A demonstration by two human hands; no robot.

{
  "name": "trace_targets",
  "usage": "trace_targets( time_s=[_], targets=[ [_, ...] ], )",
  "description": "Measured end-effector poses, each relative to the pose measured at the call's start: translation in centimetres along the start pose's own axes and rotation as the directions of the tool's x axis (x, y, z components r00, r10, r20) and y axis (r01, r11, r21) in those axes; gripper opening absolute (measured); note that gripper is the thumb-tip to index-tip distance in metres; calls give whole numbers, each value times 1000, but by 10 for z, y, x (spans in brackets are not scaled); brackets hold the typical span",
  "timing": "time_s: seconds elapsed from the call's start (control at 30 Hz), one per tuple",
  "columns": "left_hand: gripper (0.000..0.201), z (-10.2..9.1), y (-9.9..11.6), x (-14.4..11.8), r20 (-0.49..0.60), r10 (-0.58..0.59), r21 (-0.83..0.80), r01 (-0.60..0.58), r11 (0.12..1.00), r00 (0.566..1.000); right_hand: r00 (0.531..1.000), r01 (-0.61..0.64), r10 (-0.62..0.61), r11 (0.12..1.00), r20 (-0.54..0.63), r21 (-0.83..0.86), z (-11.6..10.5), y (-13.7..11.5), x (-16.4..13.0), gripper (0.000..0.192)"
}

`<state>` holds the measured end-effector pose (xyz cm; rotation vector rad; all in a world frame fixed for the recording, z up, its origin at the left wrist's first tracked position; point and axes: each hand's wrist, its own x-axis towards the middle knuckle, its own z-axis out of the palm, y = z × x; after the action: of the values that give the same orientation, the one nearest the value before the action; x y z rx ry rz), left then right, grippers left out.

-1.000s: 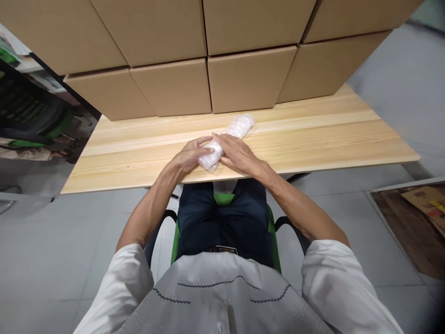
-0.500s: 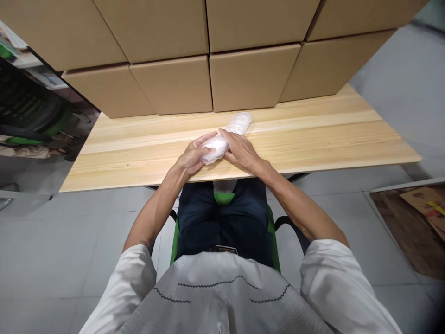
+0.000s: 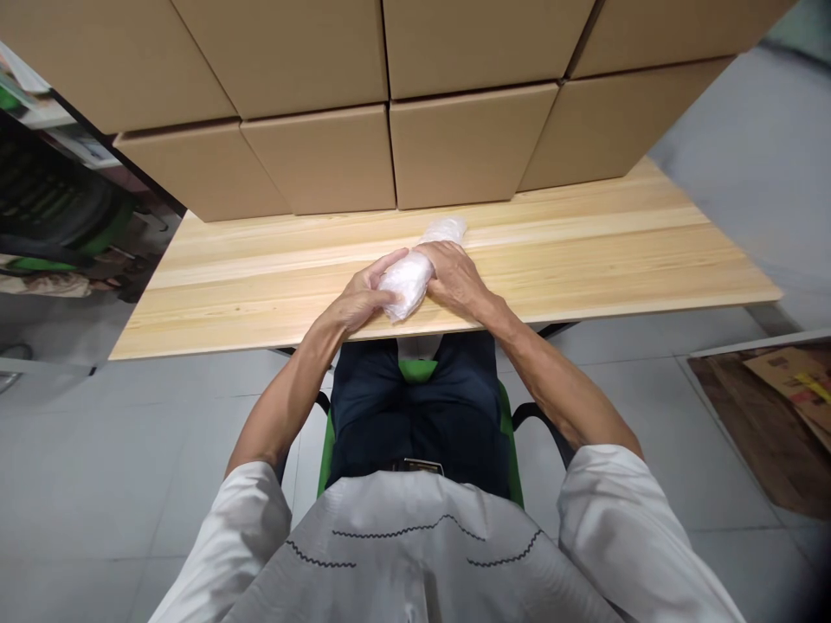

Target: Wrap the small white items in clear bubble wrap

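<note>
A long bundle in whitish bubble wrap (image 3: 408,282) lies aslant near the front edge of the wooden table (image 3: 584,260). Its far end points up and right, toward the boxes. My left hand (image 3: 364,294) grips the near end from the left, thumb on top and fingers along the far side. Across the middle of the bundle, my right hand (image 3: 454,275) is closed from the right. The wrap hides whatever is inside.
Cardboard boxes (image 3: 318,160) stand stacked in two rows along the back of the table. A dark chair (image 3: 58,190) is at the far left. On the floor at right lie flattened cardboard pieces (image 3: 772,415). I sit on a green chair (image 3: 419,372).
The bundle's near end has swung a little toward me and right. My right hand has shifted slightly and its fingers now curl further over the bundle; my left hand stays at the near end.
</note>
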<state>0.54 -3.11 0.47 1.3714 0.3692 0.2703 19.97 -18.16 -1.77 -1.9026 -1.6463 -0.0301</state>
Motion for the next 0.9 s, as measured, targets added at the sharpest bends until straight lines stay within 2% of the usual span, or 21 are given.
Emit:
trace_targets(
  time_s=[0.07, 0.17, 0.23, 0.33, 0.5, 0.63, 0.73, 0.8, 0.9],
  targets=[
    [122, -1, 1, 1, 29, -2, 19, 1, 1000, 1000, 999, 31, -31, 999, -23, -19, -1, 1, -2, 46],
    [99, 3, 8, 3, 31, -11, 21, 10, 1000, 999, 992, 65, -75, 993, -100, -99, 0, -3, -4, 39],
    [84, 10, 14, 4, 37, -47, 7, 47, 999, 998, 983, 82, -106, 984, -147, -158, 1, -9, -4, 35],
    [74, 20, 21, 4, 89, -129, -13, 130, 991, 988, 973, 116, -153, 972, -174, -206, 1, -18, -1, 36],
    [63, 23, 24, 4, 7, -102, -43, 102, 994, 995, 973, 145, -168, 978, -156, -149, -9, -11, 3, 43],
    [57, 21, 25, 2, -11, -31, -75, 30, 997, 999, 987, 120, -119, 993, -110, 8, -22, 5, 6, 54],
    [61, 22, 25, -1, -7, 29, -86, -29, 996, 1000, 997, 32, -16, 974, -74, 223, -28, 4, 6, 57],
    [67, 23, 27, -1, -10, 72, -74, -72, 995, 997, 993, -29, 73, 912, -92, 409, -27, -4, 6, 65],
    [75, 25, 30, 1, -29, 146, -37, -147, 989, 989, 963, -86, 235, 723, -128, 686, -17, -20, 7, 74]
  ],
)
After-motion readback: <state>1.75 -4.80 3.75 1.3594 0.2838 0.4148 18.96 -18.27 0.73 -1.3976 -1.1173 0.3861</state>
